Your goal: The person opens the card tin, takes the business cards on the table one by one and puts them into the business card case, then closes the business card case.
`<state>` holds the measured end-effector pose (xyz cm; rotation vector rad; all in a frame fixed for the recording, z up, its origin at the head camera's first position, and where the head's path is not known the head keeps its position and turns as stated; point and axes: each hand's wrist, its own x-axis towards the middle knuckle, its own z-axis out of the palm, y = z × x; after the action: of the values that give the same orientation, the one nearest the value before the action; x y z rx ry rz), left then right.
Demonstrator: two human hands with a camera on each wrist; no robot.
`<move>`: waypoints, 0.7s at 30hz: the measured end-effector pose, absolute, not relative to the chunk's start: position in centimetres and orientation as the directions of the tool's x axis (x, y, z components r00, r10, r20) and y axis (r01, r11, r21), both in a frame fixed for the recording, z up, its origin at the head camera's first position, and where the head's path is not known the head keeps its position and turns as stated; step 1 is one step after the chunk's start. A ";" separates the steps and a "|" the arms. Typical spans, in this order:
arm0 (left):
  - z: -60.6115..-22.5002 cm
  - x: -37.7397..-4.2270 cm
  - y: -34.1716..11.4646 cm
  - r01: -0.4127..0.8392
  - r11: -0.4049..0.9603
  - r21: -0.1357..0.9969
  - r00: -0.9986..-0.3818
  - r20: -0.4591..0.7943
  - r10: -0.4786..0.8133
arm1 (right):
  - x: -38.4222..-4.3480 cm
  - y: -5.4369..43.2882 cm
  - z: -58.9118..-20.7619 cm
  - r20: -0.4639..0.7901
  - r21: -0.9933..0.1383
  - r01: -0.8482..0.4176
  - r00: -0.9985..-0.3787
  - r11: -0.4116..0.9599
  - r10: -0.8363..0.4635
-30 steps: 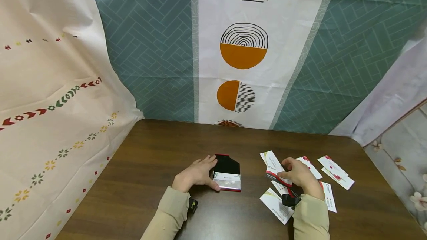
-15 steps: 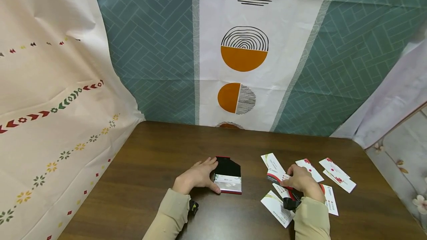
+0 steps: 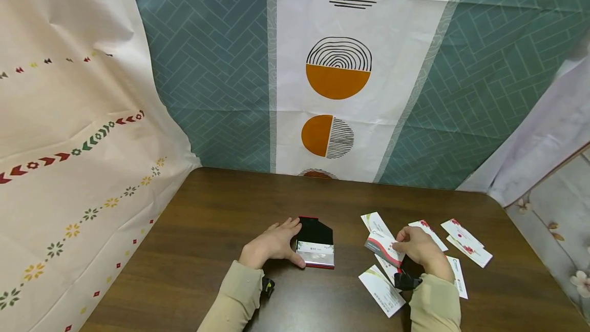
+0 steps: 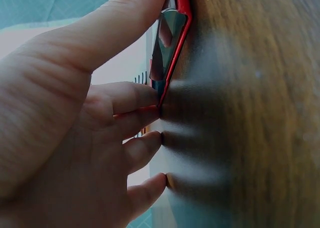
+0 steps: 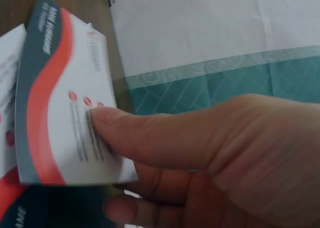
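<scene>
A black business card case [image 3: 314,230] with red edges lies unfolded on the table, a white card [image 3: 315,247] and a shiny metal part in its near half. My left hand [image 3: 272,244] rests at its left side, thumb at the near corner, fingers spread with tips on the table by the far edge. In the left wrist view, the thumb and index finger touch the case [image 4: 172,42]. My right hand [image 3: 417,246] pinches a red, white and grey business card [image 5: 65,102], thumb on its printed face. The fingers beneath are partly hidden. The card is tilted above others.
White and green business cards [image 3: 381,291] lie left of and in front of the right hand. Flowered cards [image 3: 467,242] lie to the right, with another card [image 3: 456,275] beside the right wrist. A patterned curtain [image 3: 332,132] hangs behind the table [image 3: 221,204].
My right hand has picked up the red and grey card from the pile and tilted it, shifting slightly right. The near white card has slid a little. My left hand stays at the case.
</scene>
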<state>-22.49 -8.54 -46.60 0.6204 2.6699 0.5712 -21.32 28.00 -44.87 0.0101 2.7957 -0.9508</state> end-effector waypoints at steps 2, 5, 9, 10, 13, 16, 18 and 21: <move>-46.6 -22.5 -8.5 0.346 0.825 0.447 -0.847 -0.229 0.480 | -21.4 27.9 -44.7 -0.164 -0.616 0.046 -0.984 0.786 -0.071; -46.6 -22.5 -8.5 0.353 0.826 0.439 -0.845 -0.229 0.483 | -21.4 27.8 -44.5 -0.145 -0.614 0.028 -0.986 0.789 -0.078; -46.6 -22.5 -8.5 0.353 0.826 0.439 -0.845 -0.229 0.483 | -21.3 27.5 -44.2 -0.097 -0.614 -0.001 -0.992 0.790 -0.076; -46.6 -22.5 -8.4 0.352 0.825 0.441 -0.845 -0.229 0.483 | -21.3 27.3 -44.1 -0.080 -0.618 -0.010 -0.994 0.786 -0.076; -46.7 -22.6 -8.5 0.349 0.826 0.443 -0.847 -0.229 0.481 | -21.5 26.8 -43.8 -0.035 -0.629 -0.042 -0.996 0.776 -0.082; -46.8 -22.6 -8.5 0.347 0.827 0.441 -0.847 -0.230 0.478 | -21.8 26.2 -43.7 0.004 -0.628 -0.068 -0.996 0.775 -0.084; -46.7 -22.6 -8.5 0.347 0.828 0.440 -0.847 -0.232 0.478 | -22.0 25.7 -43.6 0.018 -0.624 -0.077 -0.996 0.778 -0.084; -46.6 -22.5 -8.5 0.345 0.825 0.447 -0.846 -0.234 0.480 | -22.1 24.8 -43.4 0.029 -0.621 -0.084 -0.996 0.779 -0.084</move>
<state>-22.49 -8.53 -46.64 0.6229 2.6700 0.5623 -22.11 24.85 -43.44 -0.1393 2.9629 -1.0342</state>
